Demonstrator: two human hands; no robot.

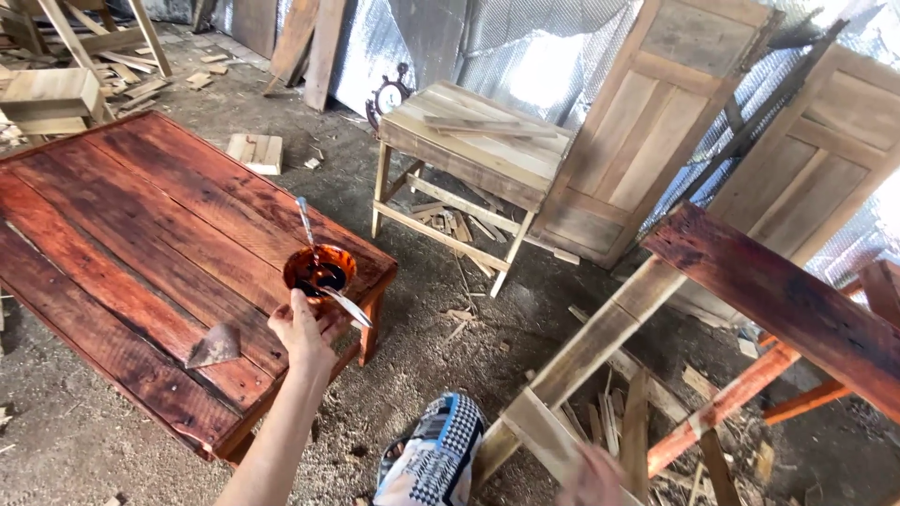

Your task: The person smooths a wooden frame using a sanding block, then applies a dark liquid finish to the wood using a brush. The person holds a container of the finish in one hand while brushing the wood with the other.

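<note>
Right hand: my right hand [589, 480] is nearest of all, a blur at the bottom edge, well to the right of the stained table; I cannot tell whether it is spread or closed.
Patterned cloth: a blue, black and white checked cloth [433, 459] sits at the bottom edge, just right of the table's near corner.
Left hand: my left hand [305, 330] is closed around the underside of a small bowl, over the table's right-hand edge.
Bowl: the bowl of dark red-brown stain [320, 270] is held up in that hand, above the table's right corner; a thin metal handle [305, 220] stands up out of it, and a flat metal blade [347, 305] sticks out below it toward the right.
Table: the stained table [131, 244] has a dark red plank top, glossy and streaked.
Rag: a small brown triangular scrap [215, 346] lies on the table's near planks, left of my left hand.
Stained trestle: a red-stained beam on angled legs [778, 300] stands well right of the table.
Bare table: an unstained small wooden table [473, 141] stands beyond the stained table's far right corner, loose sticks on top.
Doors: two bare panelled doors [647, 122] lean against the foil-covered wall, farthest from the table.
</note>
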